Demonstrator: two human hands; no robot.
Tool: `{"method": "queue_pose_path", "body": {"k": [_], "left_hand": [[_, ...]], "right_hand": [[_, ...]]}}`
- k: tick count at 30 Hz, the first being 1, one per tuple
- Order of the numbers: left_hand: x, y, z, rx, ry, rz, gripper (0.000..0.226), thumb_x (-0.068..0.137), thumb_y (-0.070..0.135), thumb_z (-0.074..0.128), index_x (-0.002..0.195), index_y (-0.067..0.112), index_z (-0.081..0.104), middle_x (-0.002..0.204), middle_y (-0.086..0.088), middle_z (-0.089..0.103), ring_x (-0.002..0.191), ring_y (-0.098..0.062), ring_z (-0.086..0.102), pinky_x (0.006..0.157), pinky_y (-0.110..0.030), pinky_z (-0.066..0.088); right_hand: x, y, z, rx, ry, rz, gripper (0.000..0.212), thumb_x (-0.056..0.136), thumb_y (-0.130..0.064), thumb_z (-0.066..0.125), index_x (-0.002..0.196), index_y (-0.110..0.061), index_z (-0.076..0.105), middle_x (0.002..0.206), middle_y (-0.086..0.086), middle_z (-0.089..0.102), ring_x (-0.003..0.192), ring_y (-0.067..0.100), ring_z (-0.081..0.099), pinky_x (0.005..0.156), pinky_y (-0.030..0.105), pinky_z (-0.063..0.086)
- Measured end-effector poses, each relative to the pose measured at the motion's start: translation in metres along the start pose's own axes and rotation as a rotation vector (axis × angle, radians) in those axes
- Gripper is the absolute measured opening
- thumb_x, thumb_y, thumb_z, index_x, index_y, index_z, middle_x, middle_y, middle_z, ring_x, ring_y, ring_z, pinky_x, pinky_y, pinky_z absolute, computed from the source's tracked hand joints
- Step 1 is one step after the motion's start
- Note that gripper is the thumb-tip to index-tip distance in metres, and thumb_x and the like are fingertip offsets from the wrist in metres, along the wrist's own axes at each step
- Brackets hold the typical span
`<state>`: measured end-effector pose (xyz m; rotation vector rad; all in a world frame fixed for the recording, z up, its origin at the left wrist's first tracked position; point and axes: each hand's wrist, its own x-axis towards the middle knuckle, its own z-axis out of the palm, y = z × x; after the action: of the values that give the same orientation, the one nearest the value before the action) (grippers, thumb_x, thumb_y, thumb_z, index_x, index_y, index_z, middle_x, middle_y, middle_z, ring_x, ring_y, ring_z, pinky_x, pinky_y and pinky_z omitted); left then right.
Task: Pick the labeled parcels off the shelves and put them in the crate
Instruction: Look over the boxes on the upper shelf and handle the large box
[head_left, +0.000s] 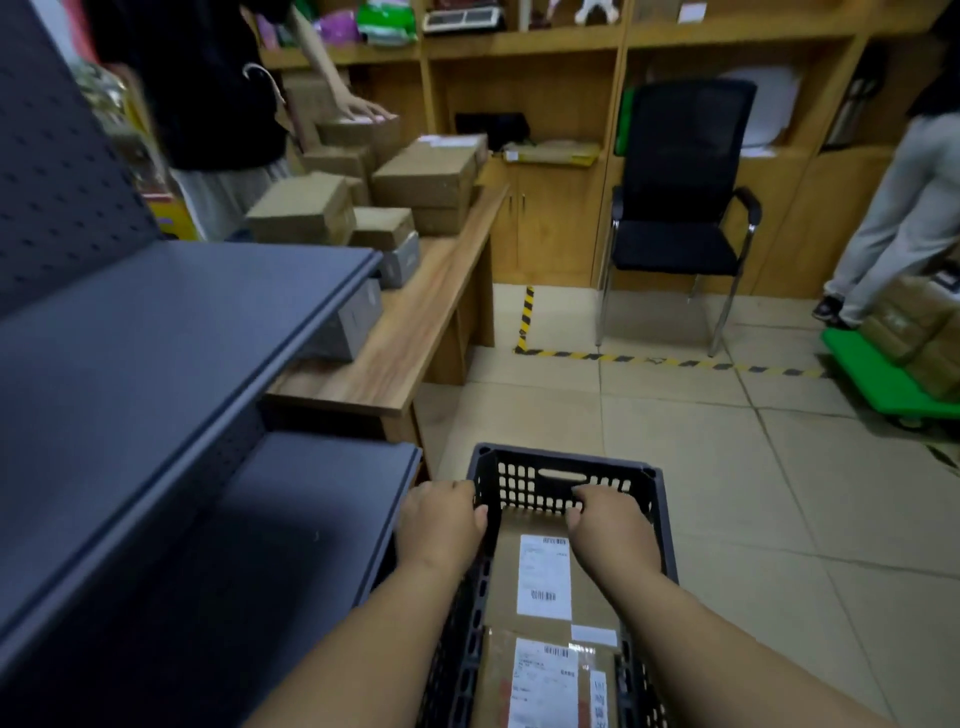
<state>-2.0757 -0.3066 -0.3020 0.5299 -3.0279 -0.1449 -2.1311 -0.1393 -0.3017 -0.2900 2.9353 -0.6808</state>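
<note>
A black perforated crate (524, 486) sits low in front of me, next to the grey shelves. Two brown labeled parcels lie in it: a larger one (543, 577) farther in and a smaller one (545, 680) nearest me. My left hand (441, 525) grips the crate's left rim near the far corner, thumb inside. My right hand (610, 519) is inside the crate with curled fingers around the far end of the larger parcel, close against the crate's far wall. The upper shelf (182, 322) and the lower shelf (291, 519) carry no parcels in view.
A wooden table (415, 322) beyond the shelves holds several cardboard boxes (423, 179); a person in black (208, 88) rests a hand on one. A black chair (680, 208) stands by wooden cabinets. At the right, another person (904, 208) stands by a green trolley (878, 371) with boxes.
</note>
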Motion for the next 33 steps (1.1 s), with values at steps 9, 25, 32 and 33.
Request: {"method": "queue_pose_path", "body": {"k": [9,25,32,33], "left_hand": [[-0.008,0.008,-0.080,0.058,0.164,-0.105,0.032,0.093,0.041,0.041,0.106,0.019,0.059,0.111,-0.003,0.061,0.105,-0.026,0.051,0.086,-0.036,0.037],[-0.191,0.069,-0.156,0.147,0.304,-0.586,0.032,0.095,0.040,0.041,0.110,0.018,0.059,0.113,-0.006,0.060,0.106,-0.028,0.052,0.084,-0.037,0.037],[-0.297,0.047,-0.185,0.202,0.331,-0.777,0.033,0.094,0.043,0.041,0.108,0.019,0.060,0.107,-0.004,0.062,0.101,-0.027,0.054,0.079,-0.036,0.038],[-0.312,0.044,-0.188,0.205,0.333,-0.803,0.033,0.094,0.043,0.041,0.108,0.019,0.060,0.106,-0.004,0.062,0.101,-0.027,0.054,0.079,-0.036,0.038]], "right_hand": [[0.011,-0.038,-0.066,0.047,0.038,-0.109,0.034,0.095,-0.024,0.042,0.124,-0.020,0.059,0.121,0.005,0.062,0.109,0.026,0.055,0.086,0.034,0.047],[-0.086,-0.044,-0.141,0.068,-0.067,-0.534,0.029,0.095,-0.032,0.046,0.119,-0.023,0.059,0.111,0.002,0.058,0.103,0.022,0.053,0.086,0.041,0.051],[-0.170,-0.078,-0.139,0.101,-0.181,-0.780,0.031,0.095,-0.029,0.042,0.117,-0.017,0.061,0.115,0.009,0.061,0.109,0.029,0.052,0.090,0.040,0.048],[-0.183,-0.084,-0.139,0.103,-0.190,-0.817,0.031,0.095,-0.027,0.042,0.117,-0.016,0.061,0.117,0.009,0.061,0.110,0.030,0.052,0.089,0.039,0.048]]}}
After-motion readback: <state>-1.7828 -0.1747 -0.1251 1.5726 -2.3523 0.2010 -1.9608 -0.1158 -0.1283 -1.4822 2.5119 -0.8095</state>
